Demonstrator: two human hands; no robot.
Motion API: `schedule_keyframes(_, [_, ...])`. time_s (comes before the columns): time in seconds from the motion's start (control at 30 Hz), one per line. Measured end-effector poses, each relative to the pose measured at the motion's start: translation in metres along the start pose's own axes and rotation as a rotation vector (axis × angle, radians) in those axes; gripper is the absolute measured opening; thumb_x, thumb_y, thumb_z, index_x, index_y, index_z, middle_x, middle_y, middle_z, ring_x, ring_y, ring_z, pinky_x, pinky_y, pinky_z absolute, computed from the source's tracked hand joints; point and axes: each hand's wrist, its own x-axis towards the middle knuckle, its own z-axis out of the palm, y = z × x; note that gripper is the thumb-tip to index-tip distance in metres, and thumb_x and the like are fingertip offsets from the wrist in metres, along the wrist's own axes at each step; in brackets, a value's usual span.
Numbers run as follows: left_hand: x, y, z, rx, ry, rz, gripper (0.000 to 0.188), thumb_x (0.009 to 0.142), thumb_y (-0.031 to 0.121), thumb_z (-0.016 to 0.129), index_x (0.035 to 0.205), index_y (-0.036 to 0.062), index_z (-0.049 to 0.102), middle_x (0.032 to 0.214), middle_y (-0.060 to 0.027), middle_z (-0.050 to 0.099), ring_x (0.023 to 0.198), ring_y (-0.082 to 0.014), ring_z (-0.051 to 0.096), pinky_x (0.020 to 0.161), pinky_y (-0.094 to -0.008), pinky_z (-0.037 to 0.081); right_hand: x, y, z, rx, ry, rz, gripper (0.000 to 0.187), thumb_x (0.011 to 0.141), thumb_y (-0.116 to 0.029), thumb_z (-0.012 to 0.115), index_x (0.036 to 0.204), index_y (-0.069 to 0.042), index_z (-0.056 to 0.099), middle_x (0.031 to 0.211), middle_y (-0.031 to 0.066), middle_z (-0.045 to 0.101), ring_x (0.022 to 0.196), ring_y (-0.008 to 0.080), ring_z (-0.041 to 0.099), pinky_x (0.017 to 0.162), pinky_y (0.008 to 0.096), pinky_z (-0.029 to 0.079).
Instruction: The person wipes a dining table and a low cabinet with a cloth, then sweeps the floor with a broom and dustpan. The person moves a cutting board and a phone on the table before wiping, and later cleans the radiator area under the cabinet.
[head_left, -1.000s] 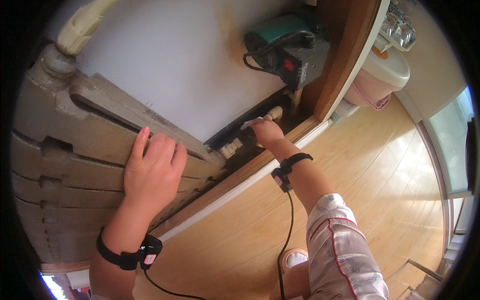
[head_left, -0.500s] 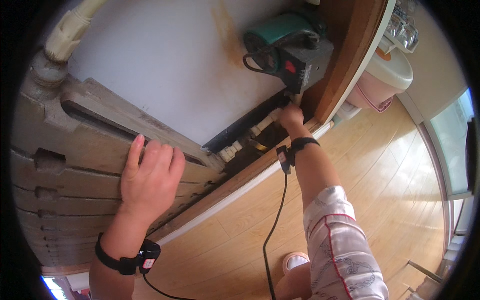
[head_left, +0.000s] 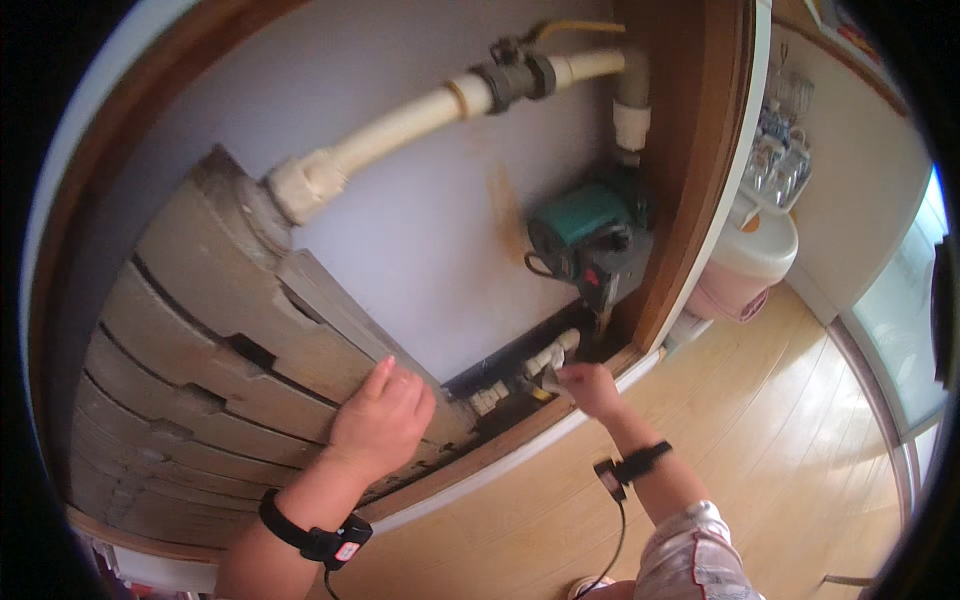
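Note:
A dusty grey sectional radiator [head_left: 225, 300] fills the left side of a wood-framed recess. My left hand [head_left: 382, 420] rests on its upper edge, fingers bent over the rim. Farther right, my right hand [head_left: 590, 388] is closed with fingertips pinched on a small crumpled greyish-white piece, like a wipe [head_left: 552, 374]. It is against the low pale pipe fittings [head_left: 490, 398], beside a yellow handle [head_left: 541, 394]. Above that hand hangs a green and black circulation pump [head_left: 580, 225] with a looped cable. The hand's palm side is hidden.
A cream pipe [head_left: 400, 130] with a yellow-levered valve [head_left: 515, 80] crosses above. The recess's wooden edge [head_left: 520, 425] runs below my hands. Outside it are pale wood flooring [head_left: 740, 430], a pink and white container [head_left: 750, 260] and a rack of glasses [head_left: 775, 165]. Cables trail from both wrist straps.
The view has shifted, bringing the upper pipe and valve into sight. My right hand has drawn back from under the pump, and the pale piece now shows. My left hand's fingers are more bent.

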Motion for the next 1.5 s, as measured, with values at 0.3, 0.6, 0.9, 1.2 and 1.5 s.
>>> schedule_keyframes(0.3, [-0.003,0.002,-0.003,0.018,-0.022,0.006,0.017,0.08,0.019,0.047,0.081,0.0119,0.063,0.085,-0.0034,0.058,0.101,-0.0202,0.052,0.111,-0.0389,0.016,-0.001,-0.239,-0.118,-0.332,0.778,-0.985,0.045,0.063,0.012,0.058,0.103,-0.006,0.065,0.101,0.0106,0.063,0.075,0.0277,0.057,0.066,0.0338,0.048])
schedule_keyframes(0.6, [-0.002,-0.001,-0.007,-0.159,0.138,-0.039,0.015,0.077,0.015,0.048,0.074,0.0072,0.06,0.078,-0.0087,0.057,0.095,-0.0231,0.053,0.111,-0.0384,0.022,0.04,-0.362,-0.058,-0.081,0.411,-0.85,0.027,0.074,0.005,0.049,0.093,-0.002,0.067,0.094,0.0159,0.066,0.087,0.0355,0.062,0.078,0.0385,0.05])
schedule_keyframes(0.9, [-0.002,0.0,-0.003,-0.25,0.252,-0.058,0.014,0.073,0.014,0.049,0.067,0.0047,0.058,0.074,-0.0081,0.056,0.089,-0.022,0.055,0.109,-0.0372,0.027,0.055,-0.353,-0.106,-0.498,0.525,-0.835,0.035,0.067,0.006,0.047,0.092,-0.006,0.068,0.098,0.0104,0.067,0.095,0.0304,0.059,0.084,0.0375,0.048])
schedule_keyframes(1.2, [-0.002,0.001,0.0,-0.213,0.107,-0.04,0.017,0.077,0.018,0.048,0.072,0.0067,0.06,0.081,-0.0093,0.056,0.098,-0.0245,0.053,0.11,-0.039,0.021,0.028,-0.358,-0.069,0.604,0.083,-0.53,0.026,0.083,0.0,0.05,0.103,-0.004,0.066,0.089,0.0085,0.069,0.07,0.0161,0.062,0.063,0.0261,0.048])
schedule_keyframes(1.5, [-0.002,0.004,-0.001,-0.154,0.089,-0.067,0.021,0.082,0.017,0.047,0.074,0.0091,0.064,0.084,-0.0078,0.059,0.1,-0.0222,0.051,0.111,-0.0379,0.02,0.056,-0.261,-0.162,0.253,0.667,-0.648,0.04,0.082,0.011,0.043,0.113,-0.006,0.062,0.115,0.0071,0.062,0.1,0.0191,0.058,0.086,0.028,0.045])
